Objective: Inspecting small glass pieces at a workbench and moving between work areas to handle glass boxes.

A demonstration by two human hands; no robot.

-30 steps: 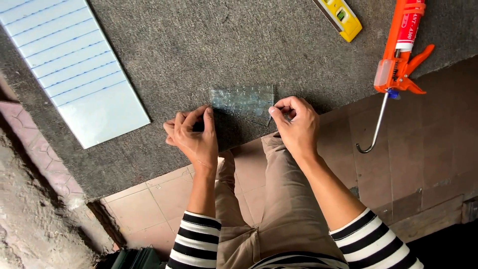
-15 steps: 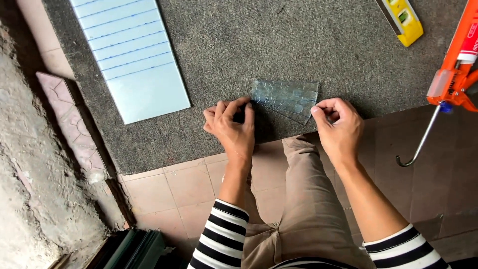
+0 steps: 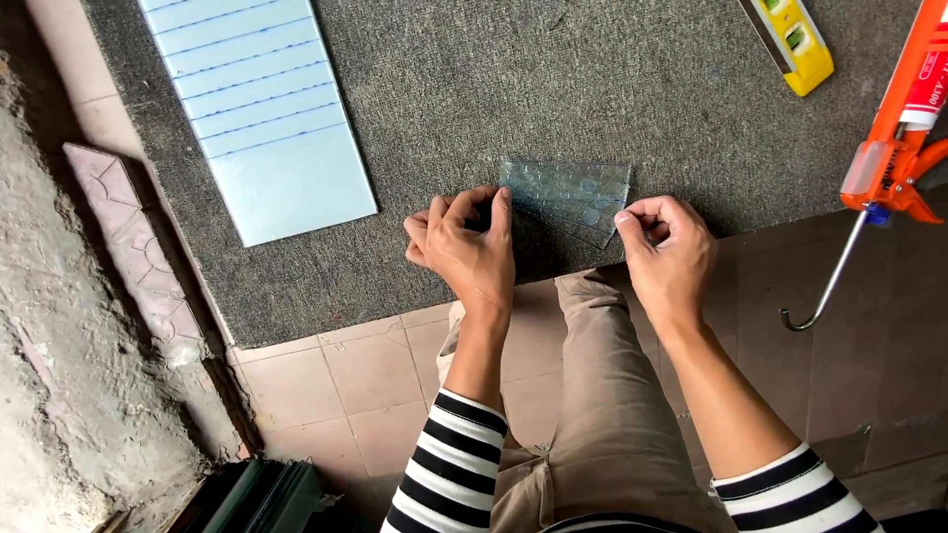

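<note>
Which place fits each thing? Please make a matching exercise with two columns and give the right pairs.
Things:
1. textured glass piece
2. pale blue tile
3. yellow level
4. orange caulking gun

Places:
A. right edge, partly over the brown floor tiles
B. upper left of the grey mat
C. between the left hand and right hand
D. top of the mat, right of centre

Pairs: 1-C, 2-B, 3-D, 4-A
</note>
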